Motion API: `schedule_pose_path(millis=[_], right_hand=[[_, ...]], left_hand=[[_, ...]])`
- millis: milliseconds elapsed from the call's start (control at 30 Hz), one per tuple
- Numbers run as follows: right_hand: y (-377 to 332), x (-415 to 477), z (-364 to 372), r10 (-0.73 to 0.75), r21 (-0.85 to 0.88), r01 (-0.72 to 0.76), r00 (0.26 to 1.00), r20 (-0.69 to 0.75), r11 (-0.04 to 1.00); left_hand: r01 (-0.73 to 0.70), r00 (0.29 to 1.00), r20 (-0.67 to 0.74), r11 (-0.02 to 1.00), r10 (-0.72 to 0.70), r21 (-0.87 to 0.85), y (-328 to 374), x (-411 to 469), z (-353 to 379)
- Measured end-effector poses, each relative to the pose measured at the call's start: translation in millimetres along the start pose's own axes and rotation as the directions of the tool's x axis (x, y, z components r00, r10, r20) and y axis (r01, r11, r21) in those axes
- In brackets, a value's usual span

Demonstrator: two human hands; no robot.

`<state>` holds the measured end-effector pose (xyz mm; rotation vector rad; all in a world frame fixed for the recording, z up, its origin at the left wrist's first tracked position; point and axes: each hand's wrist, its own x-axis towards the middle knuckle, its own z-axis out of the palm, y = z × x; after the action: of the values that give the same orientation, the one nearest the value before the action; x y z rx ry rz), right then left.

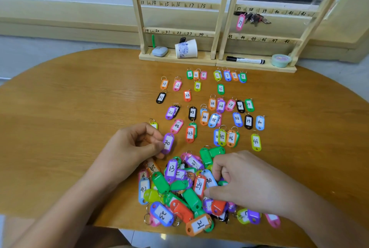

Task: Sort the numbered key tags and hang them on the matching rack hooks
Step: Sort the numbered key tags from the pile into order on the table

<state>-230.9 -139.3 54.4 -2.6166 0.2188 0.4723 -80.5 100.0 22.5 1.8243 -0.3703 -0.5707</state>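
A heap of coloured numbered key tags (179,189) lies at the table's near edge. Beyond it, sorted tags (212,105) lie in rows by number. My left hand (135,145) pinches a purple tag marked 30 (167,143) just above the heap's far left side. My right hand (239,179) rests on the heap's right side, fingers curled down among the tags; what they grip is hidden. Two wooden racks (219,27) with numbered hooks stand at the table's far edge. A pink tag 37 (240,22) with a bunch of keys hangs on the right rack.
On the rack bases sit a pale blue case (159,51), a tipped paper cup (186,48), a black marker (245,60) and a small green tub (281,60). The round wooden table (69,107) is bare on its left. A window sill runs behind.
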Motion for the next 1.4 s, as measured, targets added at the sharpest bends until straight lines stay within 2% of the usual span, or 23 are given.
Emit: schedule_pose_path(millis=[100, 233, 467, 600, 733, 900, 1100, 1200, 1400], right_hand=[[2.0, 3.0, 0.6, -0.017, 0.039, 0.017, 1.000, -0.006, 0.999], [11.7, 7.4, -1.9, -0.026, 0.213, 0.035, 0.999, -0.045, 0.976], [20.7, 15.5, -3.4, -0.007, 0.360, 0.133, 0.944, -0.329, 0.924], [21.6, 17.9, 2.3, 0.052, 0.443, 0.156, 0.905, -0.422, 0.883], [19.4, 14.6, 3.5, 0.104, 0.591, 0.177, 0.906, -0.410, 0.787], [22.2, 10.8, 3.6, 0.111, 0.652, 0.195, 0.911, -0.397, 0.733], [27.2, 6.9, -2.4, 0.102, 0.578, 0.167, 0.909, -0.404, 0.799], [29.0, 5.1, -7.9, 0.063, 0.514, 0.136, 0.935, -0.350, 0.847], [34.3, 9.6, -13.9, 0.012, 0.494, 0.142, 0.955, -0.295, 0.858]], left_hand=[[-0.005, 1.000, 0.002, 1.000, 0.005, -0.006, 0.9, 0.8, 2.9], [0.006, 1.000, 0.007, 0.999, -0.006, -0.041, 5.1, 3.4, 9.1], [0.013, 0.997, 0.073, 0.981, 0.001, -0.195, 18.3, 8.7, 43.2], [0.038, 0.996, 0.094, 0.949, -0.008, -0.313, 30.2, 10.9, 64.4], [0.032, 0.997, 0.070, 0.948, -0.010, -0.318, 38.4, 13.9, 75.3], [0.043, 0.997, 0.075, 0.946, -0.020, -0.321, 44.1, 16.8, 82.4], [0.040, 0.994, 0.109, 0.962, -0.010, -0.270, 49.8, 19.4, 87.9], [0.022, 0.993, 0.116, 0.981, 0.001, -0.192, 51.7, 20.9, 89.3], [0.050, 0.988, 0.154, 0.986, -0.026, -0.158, 57.8, 25.5, 90.0]])
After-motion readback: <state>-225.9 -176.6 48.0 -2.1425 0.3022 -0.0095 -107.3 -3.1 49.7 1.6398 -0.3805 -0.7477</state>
